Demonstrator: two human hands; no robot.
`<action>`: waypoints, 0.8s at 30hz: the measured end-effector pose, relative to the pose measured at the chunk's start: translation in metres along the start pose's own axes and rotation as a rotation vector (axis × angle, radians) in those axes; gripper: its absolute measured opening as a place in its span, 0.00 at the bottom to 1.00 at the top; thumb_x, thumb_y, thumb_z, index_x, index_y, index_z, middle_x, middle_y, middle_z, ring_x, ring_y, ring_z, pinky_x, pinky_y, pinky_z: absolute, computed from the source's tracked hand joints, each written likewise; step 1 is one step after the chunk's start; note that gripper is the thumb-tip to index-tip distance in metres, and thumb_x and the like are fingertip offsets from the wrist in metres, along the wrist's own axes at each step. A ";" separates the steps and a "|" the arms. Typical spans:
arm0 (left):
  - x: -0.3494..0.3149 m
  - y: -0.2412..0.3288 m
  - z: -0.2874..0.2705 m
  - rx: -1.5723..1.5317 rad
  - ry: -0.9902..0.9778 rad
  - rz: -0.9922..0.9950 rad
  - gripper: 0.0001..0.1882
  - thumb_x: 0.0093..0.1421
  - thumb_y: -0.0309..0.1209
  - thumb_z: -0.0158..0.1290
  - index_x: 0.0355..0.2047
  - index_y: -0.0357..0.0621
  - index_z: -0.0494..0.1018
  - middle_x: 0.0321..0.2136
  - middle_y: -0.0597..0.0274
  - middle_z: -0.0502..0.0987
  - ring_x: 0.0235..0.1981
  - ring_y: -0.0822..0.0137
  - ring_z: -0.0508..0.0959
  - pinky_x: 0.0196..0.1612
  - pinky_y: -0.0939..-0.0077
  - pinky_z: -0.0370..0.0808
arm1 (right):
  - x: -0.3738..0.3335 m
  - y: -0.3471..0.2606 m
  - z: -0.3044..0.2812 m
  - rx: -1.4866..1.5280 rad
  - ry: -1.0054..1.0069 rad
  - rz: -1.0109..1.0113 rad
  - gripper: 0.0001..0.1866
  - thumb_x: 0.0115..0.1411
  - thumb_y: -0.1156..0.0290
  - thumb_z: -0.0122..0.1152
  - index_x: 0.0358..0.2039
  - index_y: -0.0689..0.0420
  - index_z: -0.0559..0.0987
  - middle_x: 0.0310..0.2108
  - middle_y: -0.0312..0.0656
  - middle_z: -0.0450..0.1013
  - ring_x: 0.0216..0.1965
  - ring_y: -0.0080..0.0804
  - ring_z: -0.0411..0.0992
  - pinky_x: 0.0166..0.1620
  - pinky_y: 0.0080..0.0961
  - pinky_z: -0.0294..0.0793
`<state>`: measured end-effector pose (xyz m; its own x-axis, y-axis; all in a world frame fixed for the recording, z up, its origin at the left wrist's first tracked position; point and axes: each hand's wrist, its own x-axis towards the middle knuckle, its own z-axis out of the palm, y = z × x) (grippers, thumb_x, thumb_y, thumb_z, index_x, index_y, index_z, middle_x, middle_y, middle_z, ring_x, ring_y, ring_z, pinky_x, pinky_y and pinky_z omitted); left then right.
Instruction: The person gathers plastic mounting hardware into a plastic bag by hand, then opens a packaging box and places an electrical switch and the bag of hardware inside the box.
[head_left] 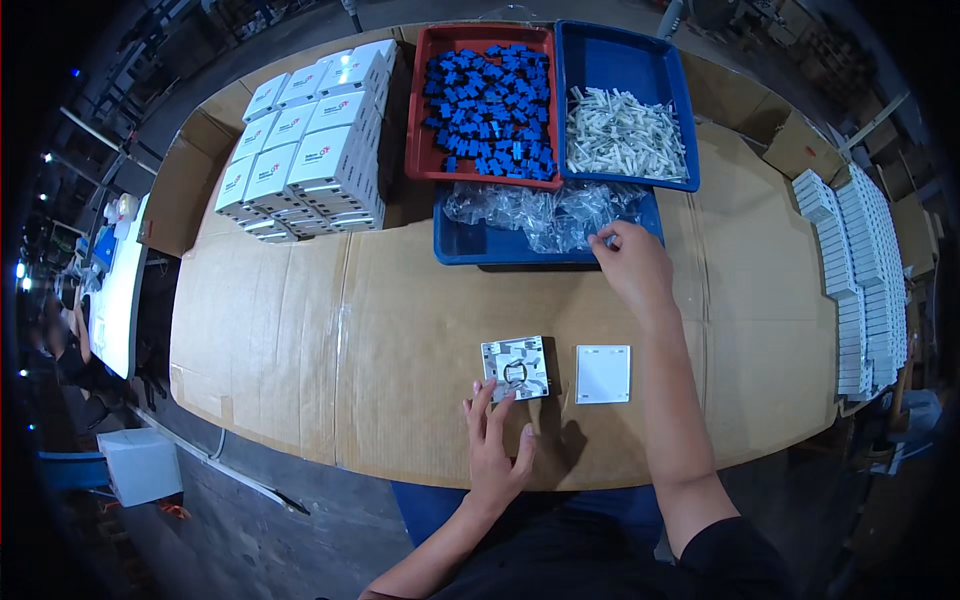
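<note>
My left hand (497,446) has its fingers spread, and the fingertips rest on the near edge of an opened white square plastic box (515,367). Inside that box a dark ring and small fittings show. A flat white square cover (603,374) lies just to its right, inner side up. Farther off, my right hand (636,264) reaches over the front blue tray (470,252), which is filled with crumpled clear plastic bags (545,220). Thumb and forefinger are pinched together at the bags' right side, seemingly on a clear plastic bag; the pinch itself is partly hidden.
Behind stand a red tray (413,130) of small blue clips and a blue tray (622,65) of white plastic pieces. Stacked white boxes (290,150) rise at the back left, and rows of white parts (865,280) line the right edge. Cardboard (420,420) covers the table.
</note>
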<state>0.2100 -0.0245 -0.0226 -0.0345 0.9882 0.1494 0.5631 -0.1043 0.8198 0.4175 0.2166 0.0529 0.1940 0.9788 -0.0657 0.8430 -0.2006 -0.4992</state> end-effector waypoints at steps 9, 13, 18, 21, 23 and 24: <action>-0.004 0.000 0.001 -0.025 0.042 0.031 0.28 0.62 0.31 0.61 0.63 0.41 0.70 0.70 0.47 0.62 0.75 0.36 0.54 0.74 0.32 0.48 | 0.027 0.000 0.027 -0.124 -0.048 0.016 0.14 0.58 0.54 0.72 0.36 0.51 0.86 0.36 0.47 0.84 0.43 0.50 0.82 0.47 0.45 0.79; -0.003 0.002 0.001 -0.064 0.073 0.031 0.25 0.62 0.28 0.59 0.60 0.40 0.72 0.67 0.48 0.65 0.75 0.37 0.56 0.74 0.37 0.51 | 0.038 0.010 0.038 -0.134 -0.029 0.013 0.13 0.55 0.56 0.73 0.35 0.50 0.85 0.38 0.48 0.84 0.44 0.51 0.82 0.47 0.46 0.79; -0.002 0.003 0.000 -0.052 0.103 0.039 0.22 0.63 0.25 0.57 0.58 0.40 0.73 0.65 0.48 0.67 0.74 0.38 0.58 0.74 0.43 0.56 | 0.038 0.010 0.043 -0.122 0.049 -0.013 0.10 0.53 0.60 0.71 0.32 0.49 0.89 0.35 0.46 0.85 0.42 0.49 0.83 0.46 0.44 0.80; -0.001 0.002 0.000 -0.053 0.121 0.035 0.20 0.63 0.25 0.57 0.56 0.39 0.74 0.64 0.49 0.69 0.74 0.38 0.59 0.73 0.44 0.58 | 0.039 0.006 0.042 -0.091 0.056 0.018 0.10 0.53 0.59 0.71 0.32 0.49 0.88 0.35 0.46 0.85 0.43 0.50 0.83 0.46 0.44 0.80; -0.002 0.001 0.000 -0.067 0.145 0.074 0.16 0.64 0.24 0.56 0.53 0.38 0.75 0.62 0.49 0.71 0.73 0.39 0.61 0.72 0.45 0.60 | 0.041 0.007 0.042 -0.207 0.041 -0.001 0.13 0.53 0.56 0.72 0.32 0.51 0.87 0.35 0.47 0.85 0.42 0.51 0.82 0.46 0.45 0.80; -0.003 0.001 0.000 -0.066 0.143 0.083 0.16 0.64 0.24 0.56 0.53 0.38 0.75 0.62 0.49 0.71 0.73 0.39 0.61 0.72 0.45 0.60 | 0.042 0.009 0.043 -0.202 0.049 0.002 0.13 0.53 0.56 0.72 0.32 0.51 0.87 0.35 0.47 0.85 0.42 0.51 0.82 0.46 0.45 0.80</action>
<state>0.2106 -0.0278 -0.0224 -0.1098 0.9504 0.2911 0.5133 -0.1966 0.8354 0.4113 0.2577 0.0085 0.2156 0.9762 -0.0224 0.9252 -0.2115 -0.3149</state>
